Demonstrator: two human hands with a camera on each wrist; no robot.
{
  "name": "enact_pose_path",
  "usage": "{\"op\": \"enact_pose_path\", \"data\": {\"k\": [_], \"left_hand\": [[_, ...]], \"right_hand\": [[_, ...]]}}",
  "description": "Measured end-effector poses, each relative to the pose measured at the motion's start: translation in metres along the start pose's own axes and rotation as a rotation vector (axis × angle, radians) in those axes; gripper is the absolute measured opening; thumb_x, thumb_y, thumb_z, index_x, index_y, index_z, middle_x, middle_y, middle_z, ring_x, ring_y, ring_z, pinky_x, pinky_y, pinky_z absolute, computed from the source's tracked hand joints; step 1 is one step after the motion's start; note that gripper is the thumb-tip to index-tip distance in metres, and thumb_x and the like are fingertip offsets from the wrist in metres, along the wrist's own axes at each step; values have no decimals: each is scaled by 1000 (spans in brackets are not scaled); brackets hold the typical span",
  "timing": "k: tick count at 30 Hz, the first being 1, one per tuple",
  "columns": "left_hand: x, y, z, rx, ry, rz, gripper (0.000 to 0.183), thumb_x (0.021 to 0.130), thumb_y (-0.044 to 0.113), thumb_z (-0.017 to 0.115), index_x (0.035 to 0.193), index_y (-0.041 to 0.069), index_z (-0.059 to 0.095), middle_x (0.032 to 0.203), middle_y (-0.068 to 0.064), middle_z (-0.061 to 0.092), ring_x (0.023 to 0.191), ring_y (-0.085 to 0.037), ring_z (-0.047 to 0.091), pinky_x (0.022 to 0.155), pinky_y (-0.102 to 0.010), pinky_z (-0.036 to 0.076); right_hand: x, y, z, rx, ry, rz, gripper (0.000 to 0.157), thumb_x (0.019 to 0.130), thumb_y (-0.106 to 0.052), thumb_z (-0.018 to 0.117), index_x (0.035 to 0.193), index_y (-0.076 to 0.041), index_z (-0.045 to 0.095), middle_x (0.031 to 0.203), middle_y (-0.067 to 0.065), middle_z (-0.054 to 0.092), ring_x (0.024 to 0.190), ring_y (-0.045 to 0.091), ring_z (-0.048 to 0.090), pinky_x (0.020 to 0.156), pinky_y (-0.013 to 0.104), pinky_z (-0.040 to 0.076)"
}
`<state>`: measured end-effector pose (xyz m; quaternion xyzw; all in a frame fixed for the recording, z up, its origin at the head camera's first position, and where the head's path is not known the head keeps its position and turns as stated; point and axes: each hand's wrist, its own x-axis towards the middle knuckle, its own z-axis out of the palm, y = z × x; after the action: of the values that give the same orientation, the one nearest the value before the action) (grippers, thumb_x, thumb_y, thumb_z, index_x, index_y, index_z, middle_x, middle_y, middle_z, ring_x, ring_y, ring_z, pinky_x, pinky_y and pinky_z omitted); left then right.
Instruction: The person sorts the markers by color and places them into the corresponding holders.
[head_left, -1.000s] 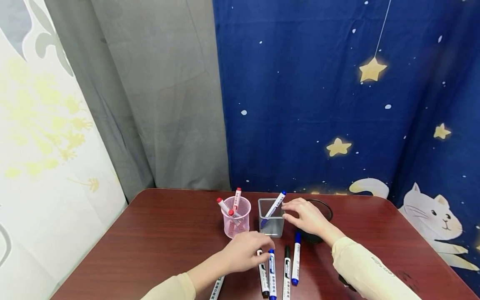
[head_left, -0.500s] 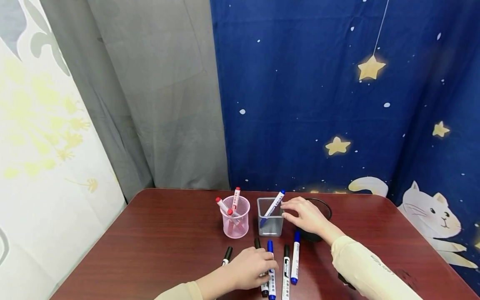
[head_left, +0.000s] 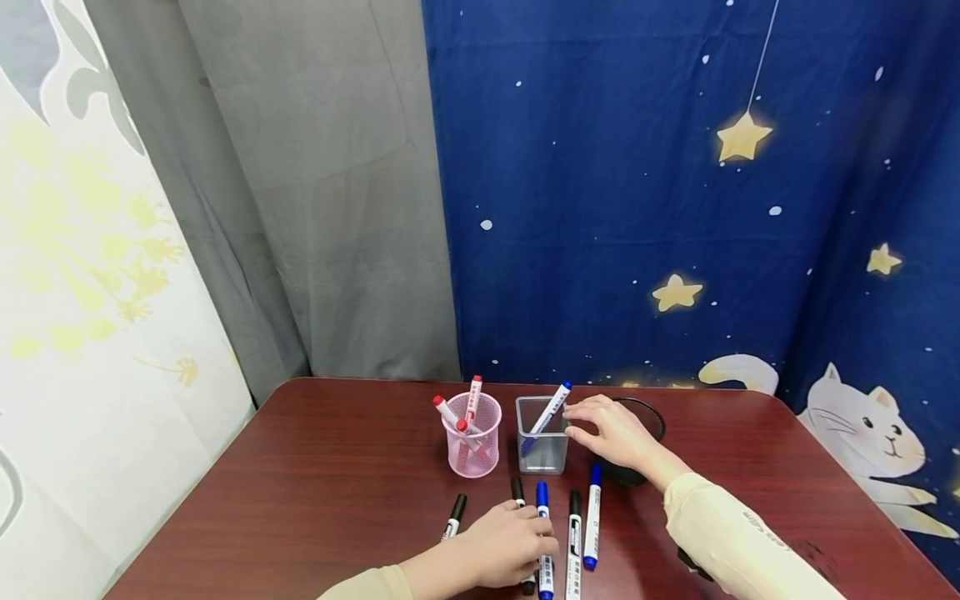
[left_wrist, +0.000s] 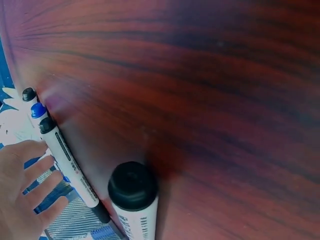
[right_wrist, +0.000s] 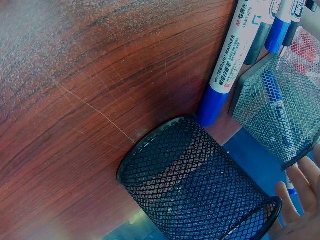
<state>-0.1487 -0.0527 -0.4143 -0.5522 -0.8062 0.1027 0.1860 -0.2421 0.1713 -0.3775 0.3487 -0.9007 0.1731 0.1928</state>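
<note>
My left hand (head_left: pixel 506 546) is low over the table, palm down, above a black-capped whiteboard marker (head_left: pixel 517 487) and a blue-capped whiteboard marker (head_left: pixel 542 493). In the left wrist view its fingers (left_wrist: pixel 42 187) are spread and extended beside a black marker (left_wrist: pixel 72 165), with nothing visibly pinched. My right hand (head_left: pixel 611 429) reaches across the black mesh cup (right_wrist: pixel 190 185). Its fingertips are at the right rim of a grey square mesh pen holder (head_left: pixel 543 457), where a blue marker (head_left: pixel 553 408) leans. Exact fingertip contact is hard to tell.
A pink mesh cup (head_left: pixel 474 458) with red markers (head_left: pixel 472 398) stands left of the grey holder. More markers lie on the table (head_left: pixel 337 475): a black one (head_left: pixel 574 533) and a blue one (head_left: pixel 592 517) rightward, another black one (head_left: pixel 453 517) leftward. Curtains hang behind.
My left hand has moved toward the near edge and slightly right, uncovering the caps of the left black marker and the middle pair. My right hand stays in place.
</note>
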Motion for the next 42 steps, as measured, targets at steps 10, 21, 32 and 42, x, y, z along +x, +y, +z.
{"op": "enact_pose_path", "data": {"k": [10, 21, 32, 42], "left_hand": [[1, 4, 4, -3, -4, -8, 21, 69, 27, 69, 88, 32, 60, 88, 15, 49, 81, -2, 50, 58, -19, 39], [0, 5, 5, 7, -32, -35, 21, 67, 26, 71, 83, 32, 59, 85, 14, 48, 74, -2, 50, 53, -20, 34], [-4, 4, 4, 49, 1, -3, 21, 69, 29, 69, 86, 31, 56, 81, 13, 50, 71, -4, 51, 59, -22, 36], [-12, -3, -4, -72, 174, 87, 9, 82, 26, 59, 89, 25, 55, 89, 13, 54, 76, -1, 51, 65, -16, 38]], "right_hand": [[-2, -1, 0, -2, -15, 23, 28, 82, -28, 62, 105, -12, 65, 108, 4, 60, 102, 20, 50, 84, 42, 39], [-1, -2, -1, 4, -10, 10, 27, 82, -27, 62, 104, -11, 65, 108, 5, 60, 102, 21, 51, 84, 42, 39], [0, -2, -2, 6, -15, 7, 27, 83, -26, 61, 105, -10, 65, 108, 6, 60, 102, 21, 50, 84, 42, 39], [-1, 0, -1, 0, -14, 3, 28, 83, -28, 61, 105, -11, 65, 109, 4, 60, 102, 20, 50, 84, 41, 39]]}}
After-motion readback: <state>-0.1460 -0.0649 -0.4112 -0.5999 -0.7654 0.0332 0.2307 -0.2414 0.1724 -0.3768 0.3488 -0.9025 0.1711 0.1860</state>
